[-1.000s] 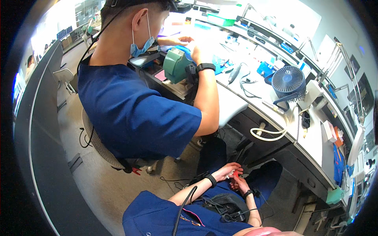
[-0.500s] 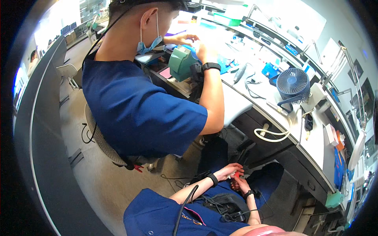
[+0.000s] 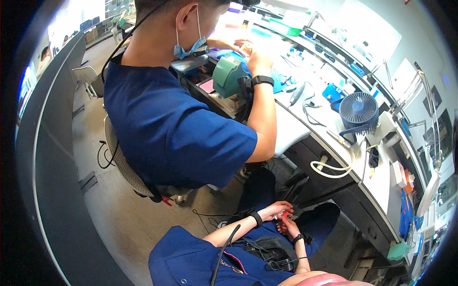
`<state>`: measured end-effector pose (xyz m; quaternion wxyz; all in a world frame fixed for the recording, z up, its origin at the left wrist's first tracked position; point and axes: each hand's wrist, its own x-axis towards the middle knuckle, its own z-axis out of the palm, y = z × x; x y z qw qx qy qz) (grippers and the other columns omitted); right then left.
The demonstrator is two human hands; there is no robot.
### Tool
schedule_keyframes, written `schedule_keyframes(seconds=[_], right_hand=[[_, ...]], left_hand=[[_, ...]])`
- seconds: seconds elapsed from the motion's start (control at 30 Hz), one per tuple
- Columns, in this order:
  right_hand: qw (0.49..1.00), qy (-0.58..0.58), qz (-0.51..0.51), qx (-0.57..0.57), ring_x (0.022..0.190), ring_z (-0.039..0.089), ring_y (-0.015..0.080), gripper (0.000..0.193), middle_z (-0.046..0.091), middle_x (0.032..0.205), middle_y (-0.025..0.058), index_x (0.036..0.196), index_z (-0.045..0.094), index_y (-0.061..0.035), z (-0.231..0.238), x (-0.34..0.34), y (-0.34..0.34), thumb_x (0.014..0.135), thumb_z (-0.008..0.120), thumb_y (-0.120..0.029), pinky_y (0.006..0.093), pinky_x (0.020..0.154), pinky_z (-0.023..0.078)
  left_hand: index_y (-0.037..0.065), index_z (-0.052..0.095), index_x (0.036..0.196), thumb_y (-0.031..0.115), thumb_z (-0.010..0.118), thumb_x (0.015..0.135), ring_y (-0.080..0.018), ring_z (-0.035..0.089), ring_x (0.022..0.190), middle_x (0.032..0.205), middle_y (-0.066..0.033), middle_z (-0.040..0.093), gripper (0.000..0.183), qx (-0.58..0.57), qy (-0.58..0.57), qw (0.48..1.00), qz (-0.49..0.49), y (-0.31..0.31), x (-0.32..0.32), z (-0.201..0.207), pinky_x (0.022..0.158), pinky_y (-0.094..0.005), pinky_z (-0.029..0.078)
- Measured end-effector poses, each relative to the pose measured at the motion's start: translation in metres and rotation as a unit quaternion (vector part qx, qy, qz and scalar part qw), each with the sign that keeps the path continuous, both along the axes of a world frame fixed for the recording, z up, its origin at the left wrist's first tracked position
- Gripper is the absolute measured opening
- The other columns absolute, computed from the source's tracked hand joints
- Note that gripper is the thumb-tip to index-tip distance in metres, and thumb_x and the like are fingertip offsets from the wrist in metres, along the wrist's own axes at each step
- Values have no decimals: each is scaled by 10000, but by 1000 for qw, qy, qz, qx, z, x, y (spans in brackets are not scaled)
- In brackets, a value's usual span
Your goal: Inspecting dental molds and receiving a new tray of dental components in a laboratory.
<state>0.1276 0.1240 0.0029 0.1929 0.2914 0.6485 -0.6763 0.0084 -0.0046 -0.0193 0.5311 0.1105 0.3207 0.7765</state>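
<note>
In my lap, my left hand (image 3: 275, 210) and my right hand (image 3: 288, 227) come together with bent fingers around a small red-and-white object (image 3: 285, 216). Fingers cover most of it, so its kind does not show. My left hand lies over its far side, and my right hand grips it from the near side. Dark bands circle both my wrists. Below my hands, a black pouch (image 3: 260, 249) with cables rests against my blue top.
Ahead on the left, a co-worker in a blue top (image 3: 176, 124) sits at a bright workbench (image 3: 329, 125), hands near a green device (image 3: 227, 75). The bench carries a round fan (image 3: 359, 112) and a pale hose (image 3: 334, 169). A dark partition (image 3: 57, 157) runs along the left.
The view has shifted slightly, so the bench and co-worker sit a little lower and farther right. My hands stay together on the red-and-white object.
</note>
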Motion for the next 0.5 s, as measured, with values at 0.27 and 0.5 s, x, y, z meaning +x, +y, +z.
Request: schedule_keyframes(seconds=[0.27, 0.5], right_hand=[[999, -17, 19, 26, 652, 609, 133, 430, 643, 768, 57, 992, 631, -51, -2, -1, 1, 923, 555, -468, 257, 607, 491], [1000, -7, 10, 4, 656, 613, 136, 437, 645, 770, 58, 1029, 630, -53, 0, 2, 1, 925, 550, -469, 261, 611, 494]], left_hand=[[6, 527, 1172, 103, 534, 920, -180, 630, 961, 1103, -142, 642, 269, -41, 6, 999, 4, -3, 0, 9, 772, -270, 534], [8, 528, 1158, 104, 525, 924, -180, 631, 965, 1091, -138, 644, 253, -30, 8, 1000, 1, -6, 1, 14, 760, -266, 538]])
